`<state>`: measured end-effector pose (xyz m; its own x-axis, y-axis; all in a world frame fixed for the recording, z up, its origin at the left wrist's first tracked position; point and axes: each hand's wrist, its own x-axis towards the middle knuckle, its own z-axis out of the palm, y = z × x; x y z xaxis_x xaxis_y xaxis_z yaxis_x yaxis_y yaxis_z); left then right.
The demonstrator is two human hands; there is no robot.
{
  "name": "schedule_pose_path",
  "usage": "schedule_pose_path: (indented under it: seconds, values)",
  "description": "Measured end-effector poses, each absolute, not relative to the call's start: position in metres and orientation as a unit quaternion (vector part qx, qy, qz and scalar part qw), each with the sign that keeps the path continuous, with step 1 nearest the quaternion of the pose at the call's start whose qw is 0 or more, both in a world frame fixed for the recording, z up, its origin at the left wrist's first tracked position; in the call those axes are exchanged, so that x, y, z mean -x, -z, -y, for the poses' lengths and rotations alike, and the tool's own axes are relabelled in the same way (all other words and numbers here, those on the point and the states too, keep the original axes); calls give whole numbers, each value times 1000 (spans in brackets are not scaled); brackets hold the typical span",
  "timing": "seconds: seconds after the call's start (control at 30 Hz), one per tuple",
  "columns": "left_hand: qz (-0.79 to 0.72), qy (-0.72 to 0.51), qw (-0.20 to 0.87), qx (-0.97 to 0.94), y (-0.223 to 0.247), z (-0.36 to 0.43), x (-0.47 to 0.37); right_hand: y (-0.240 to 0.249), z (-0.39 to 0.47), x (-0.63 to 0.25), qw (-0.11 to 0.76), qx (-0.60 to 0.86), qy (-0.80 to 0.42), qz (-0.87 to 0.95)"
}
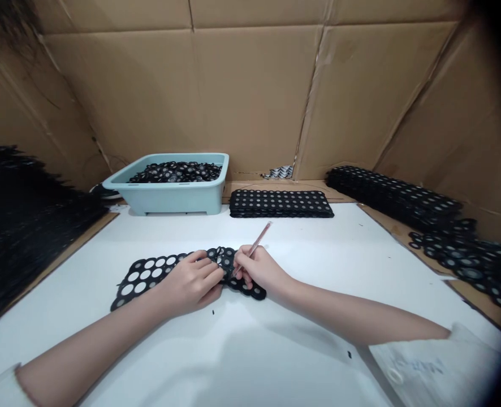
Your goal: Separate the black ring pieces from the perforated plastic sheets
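Note:
A black sheet with rows of round holes point(145, 275) lies flat on the white table. Several of its holes show white, while others hold greyish discs. My left hand point(194, 278) rests over the middle of the sheet, fingers curled and closed; whatever is under the fingertips is hidden. Between the thumb and fingers of my right hand point(257, 267) is a thin, pinkish, see-through pen-like stick point(260, 235). Its lower end points down at the right part of the sheet. A few loose black rings point(220, 257) lie on the sheet between both hands.
A light blue tub point(172, 198) full of small black rings stands at the back left. Behind my hands sits a stack of black holed sheets point(281, 203). More sheets point(394, 195) lie along the right, and a dark pile point(25, 226) rises at left. Cardboard walls point(250, 96) surround the table.

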<state>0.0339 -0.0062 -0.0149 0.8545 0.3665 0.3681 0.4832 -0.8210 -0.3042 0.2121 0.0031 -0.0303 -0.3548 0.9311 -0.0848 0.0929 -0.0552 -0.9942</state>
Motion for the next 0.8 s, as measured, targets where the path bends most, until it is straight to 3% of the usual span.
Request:
schedule_pose_path:
  seconds: [0.43,0.8]
  values:
    - [321,229,171,903,21,10,-46,30,-6,-209,298,448,-464,703]
    - [361,242,160,886,18,20,-53,20,-8,-211,321,463,-358,745]
